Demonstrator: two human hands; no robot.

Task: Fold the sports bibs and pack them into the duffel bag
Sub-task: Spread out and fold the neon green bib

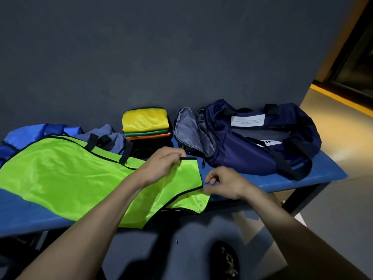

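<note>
Lime-green bib [66,178] lies spread across the blue bench [282,178] in front of me, black-trimmed, one corner hanging over the near edge. My left hand [161,166] pinches its black-edged far right corner between thumb and curled fingers. My right hand [226,183] sits just right of the bib's right edge, fingers curled in; whether they actually pinch the trim I cannot tell. Behind the bib stands a folded stack of bibs [145,124], yellow on top, green and orange beneath. The navy duffel bag [252,142] rests unzipped to the right of the stack, and blue bibs [30,136] lie bunched at far left.
</note>
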